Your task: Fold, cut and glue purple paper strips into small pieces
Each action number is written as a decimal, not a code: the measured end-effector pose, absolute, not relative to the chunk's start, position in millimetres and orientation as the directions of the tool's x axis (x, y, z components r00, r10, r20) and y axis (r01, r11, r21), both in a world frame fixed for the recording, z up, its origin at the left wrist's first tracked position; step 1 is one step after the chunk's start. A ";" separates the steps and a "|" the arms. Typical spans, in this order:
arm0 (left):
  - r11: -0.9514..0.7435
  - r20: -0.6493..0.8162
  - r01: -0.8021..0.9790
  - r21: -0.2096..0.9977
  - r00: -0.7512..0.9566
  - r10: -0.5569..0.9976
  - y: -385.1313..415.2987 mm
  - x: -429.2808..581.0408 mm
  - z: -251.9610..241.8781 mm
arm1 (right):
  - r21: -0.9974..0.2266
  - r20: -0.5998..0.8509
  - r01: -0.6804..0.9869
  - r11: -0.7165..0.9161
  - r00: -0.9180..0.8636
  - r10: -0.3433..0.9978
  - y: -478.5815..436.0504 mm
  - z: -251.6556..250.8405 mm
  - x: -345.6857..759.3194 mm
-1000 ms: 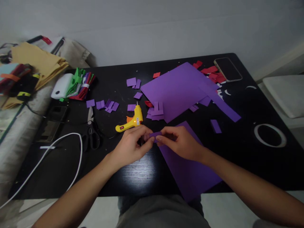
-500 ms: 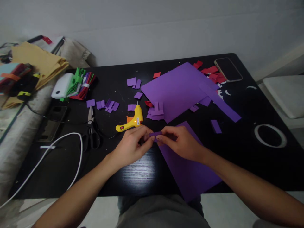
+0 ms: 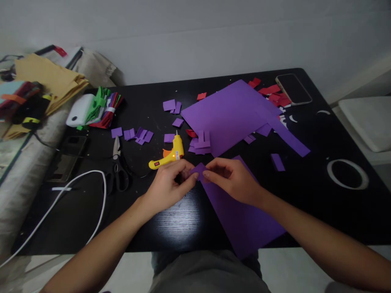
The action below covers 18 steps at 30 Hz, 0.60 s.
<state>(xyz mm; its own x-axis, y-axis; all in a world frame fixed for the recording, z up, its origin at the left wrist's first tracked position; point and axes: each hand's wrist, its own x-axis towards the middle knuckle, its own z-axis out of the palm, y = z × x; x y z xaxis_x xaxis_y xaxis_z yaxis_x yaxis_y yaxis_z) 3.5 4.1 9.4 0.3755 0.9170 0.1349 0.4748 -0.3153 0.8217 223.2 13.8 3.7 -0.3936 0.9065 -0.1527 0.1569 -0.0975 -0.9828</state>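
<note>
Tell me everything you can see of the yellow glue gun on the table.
The glue gun has a yellow body that looks like plastic, with an orange trigger, a pale, narrow nozzle, a small red switch near the end of its handle and a white label too small to read. It lies on its side on the black table, nozzle towards the wall, handle reaching left. The left hand is right beside it; whether they touch is unclear.

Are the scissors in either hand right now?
No, the scissors lie on the table, while the left hand and right hand hold a small purple paper piece.
</note>
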 end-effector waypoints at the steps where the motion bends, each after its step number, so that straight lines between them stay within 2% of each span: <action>1: -0.313 0.128 0.473 0.823 0.382 0.915 4.0 3.3 9.3 | -0.983 -0.150 0.157 -0.094 -0.395 0.906 13.8 3.6 223.4; 10: -0.319 0.110 0.480 0.817 0.414 0.904 4.6 3.1 10.3 | -0.983 -0.153 0.161 -0.090 -0.436 0.887 13.5 7.5 225.3; 18: -0.347 0.152 0.489 0.801 0.394 0.907 3.7 2.4 10.4 | -0.983 -0.178 0.119 -0.139 -0.434 0.883 14.1 3.6 224.4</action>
